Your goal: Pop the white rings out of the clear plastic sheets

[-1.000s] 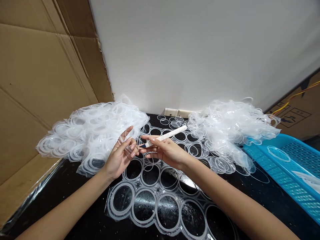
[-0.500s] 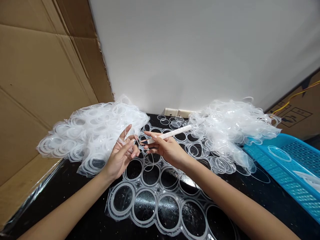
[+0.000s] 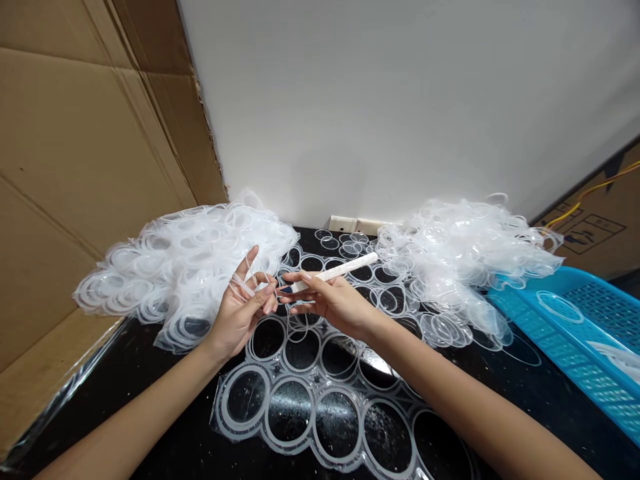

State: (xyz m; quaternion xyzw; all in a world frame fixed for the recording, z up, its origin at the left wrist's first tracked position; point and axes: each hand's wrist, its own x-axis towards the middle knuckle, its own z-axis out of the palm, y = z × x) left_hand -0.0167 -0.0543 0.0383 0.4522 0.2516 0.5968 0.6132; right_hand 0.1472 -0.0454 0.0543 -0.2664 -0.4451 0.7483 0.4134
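White tool (image 3: 334,271) is gripped in the right hand (image 3: 325,300), tip held at the left hand (image 3: 243,310), whose fingers are pinched, apparently, on a clear ring (image 3: 243,285).

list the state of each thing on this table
left hand, pinching a clear piece
right hand, gripping the white tool
white tool, tip toward left hand
plastic sheet, flat, circles cut out
left ring pile, heaped loose
right ring pile, heaped loose
blue basket, few pieces inside

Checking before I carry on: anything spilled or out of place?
Nothing looks damaged. The right heap of clear rings sprawls against the blue tray, with loose rings scattered on the black table.
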